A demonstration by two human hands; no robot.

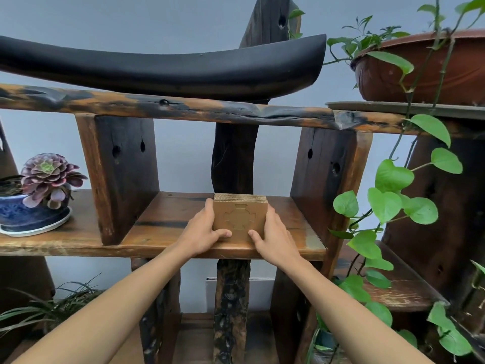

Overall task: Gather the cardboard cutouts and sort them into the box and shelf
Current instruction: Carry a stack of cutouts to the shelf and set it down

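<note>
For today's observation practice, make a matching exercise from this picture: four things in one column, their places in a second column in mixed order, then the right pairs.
Things
1. stack of cardboard cutouts
2. succulent in a blue pot
3. brown plant pot
4. curved black wooden piece

Places
A. upper right, on a tray
B. middle shelf, between both hands
C. on the top rail, centre
D. left end of the middle shelf, on a white saucer

Pairs: 1-B, 2-D, 3-A, 4-C
</note>
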